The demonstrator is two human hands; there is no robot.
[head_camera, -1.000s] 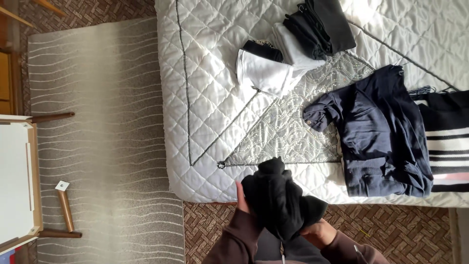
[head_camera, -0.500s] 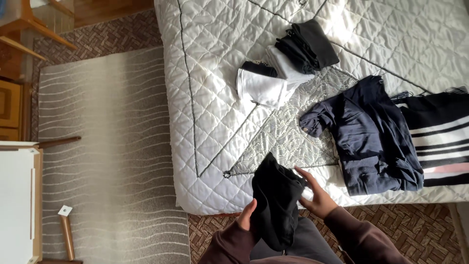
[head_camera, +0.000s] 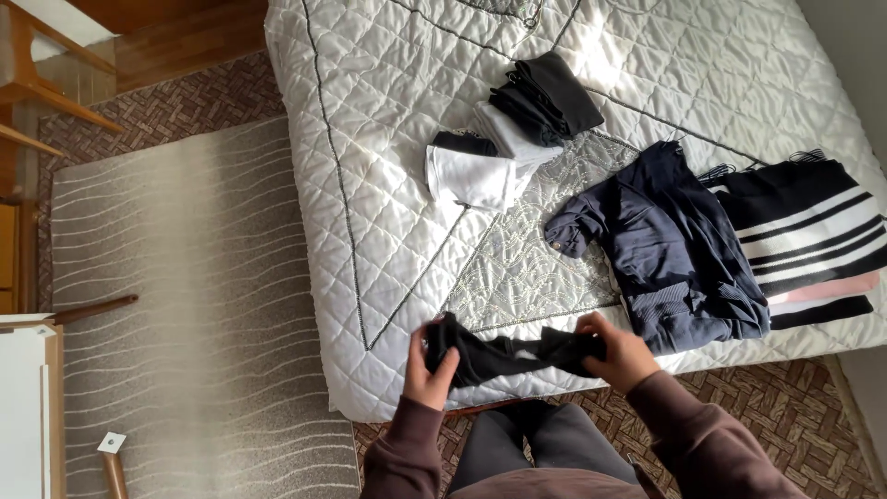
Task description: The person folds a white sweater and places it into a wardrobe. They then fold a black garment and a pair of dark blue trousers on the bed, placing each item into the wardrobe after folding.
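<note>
Black garment (head_camera: pixel 504 355) stretches between both hands at the near edge of the bed (head_camera: pixel 388 231), left hand (head_camera: pixel 428 374) and right hand (head_camera: pixel 621 351) each with fingers gripping 1 end. Judging by the folded pile (head_camera: pixel 508 139) farther off, some folding is done (navy sweater (head_camera: pixel 670 249) and striped top (head_camera: pixel 813 240) lie unfolded at right).
</note>
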